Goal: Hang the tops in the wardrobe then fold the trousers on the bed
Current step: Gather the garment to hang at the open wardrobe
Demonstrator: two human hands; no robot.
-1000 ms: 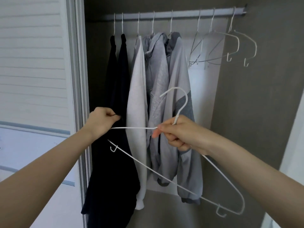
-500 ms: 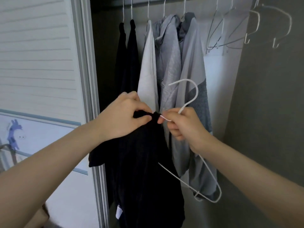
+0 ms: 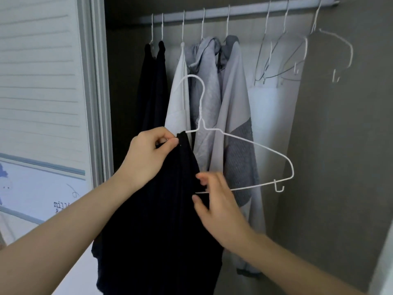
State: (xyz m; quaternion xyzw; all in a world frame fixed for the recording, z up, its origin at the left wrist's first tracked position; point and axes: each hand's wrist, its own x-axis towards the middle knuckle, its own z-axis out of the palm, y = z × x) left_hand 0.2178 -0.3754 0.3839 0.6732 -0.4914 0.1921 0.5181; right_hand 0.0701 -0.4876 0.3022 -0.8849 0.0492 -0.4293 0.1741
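A black top (image 3: 161,220) hangs in front of the open wardrobe, its upper edge drawn over the left arm of a white wire hanger (image 3: 251,145). My left hand (image 3: 146,158) pinches the top's upper edge where the wire enters the cloth. My right hand (image 3: 214,203) is lower, thumb and fingers around the hanger's bottom bar at the fabric's right edge. The hanger's right half and hook stick out bare, upright.
The wardrobe rail (image 3: 234,11) carries two dark garments (image 3: 153,86), a white top (image 3: 178,99), two grey hooded jackets (image 3: 229,107) and three bare hangers (image 3: 297,56) at the right. A sliding door (image 3: 42,81) stands to the left, a grey side wall (image 3: 344,145) to the right.
My right hand let go of the hanger's neck and dropped to its bottom bar. The hanger has turned upright, and the black top sits further onto its left arm.
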